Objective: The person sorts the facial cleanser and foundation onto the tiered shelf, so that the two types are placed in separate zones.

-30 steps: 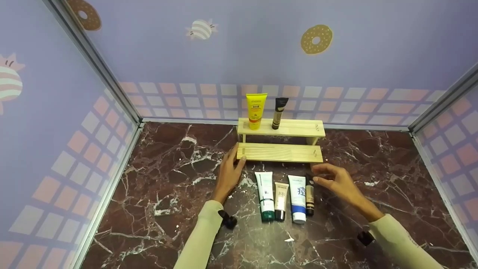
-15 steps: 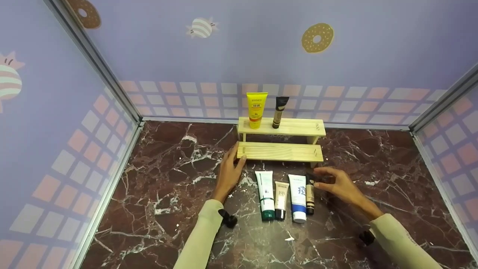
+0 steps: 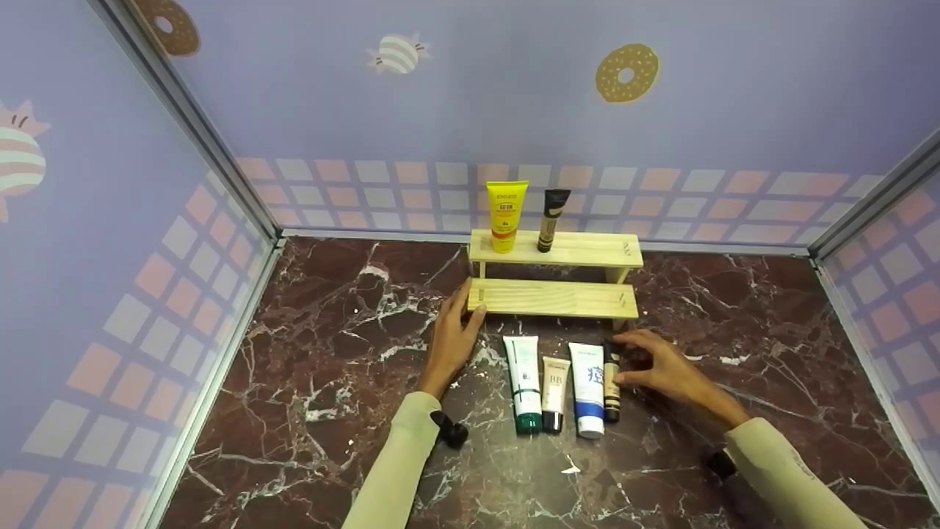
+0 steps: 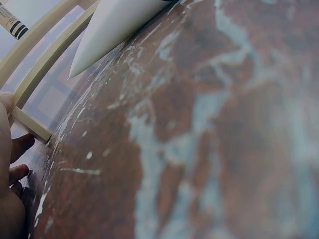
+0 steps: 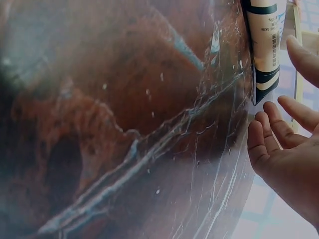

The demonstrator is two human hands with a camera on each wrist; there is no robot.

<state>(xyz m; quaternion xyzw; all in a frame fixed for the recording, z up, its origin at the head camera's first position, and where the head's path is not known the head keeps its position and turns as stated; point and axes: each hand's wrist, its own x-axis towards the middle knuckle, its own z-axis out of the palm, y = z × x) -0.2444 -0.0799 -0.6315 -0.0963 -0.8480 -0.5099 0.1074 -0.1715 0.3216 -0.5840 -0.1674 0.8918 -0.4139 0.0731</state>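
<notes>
In the head view a two-step wooden display rack (image 3: 552, 299) stands near the back wall. My left hand (image 3: 449, 342) holds the left end of its lower step, the thumb at the front edge and the other fingers around the side. On the marble tabletop lie a white tube with a green cap (image 3: 524, 382), a small beige BB cream tube (image 3: 555, 393), a white tube with a blue band (image 3: 587, 389) and a slim black-and-gold tube (image 3: 612, 389). Beside the slim tube is my right hand (image 3: 664, 367); in the right wrist view its fingers (image 5: 284, 132) stay spread near the tube's end (image 5: 266, 50).
A yellow tube (image 3: 506, 217) and a black-and-gold tube (image 3: 551, 220) stand upright on the rack's upper step. Patterned panels (image 3: 440, 110) enclose the marble table (image 3: 352, 353) at the back and both sides.
The right hand's thumb has shifted slightly down along the slim tube, widening the gap to the index finger. My left hand stays on the rack, and the tubes keep their places.
</notes>
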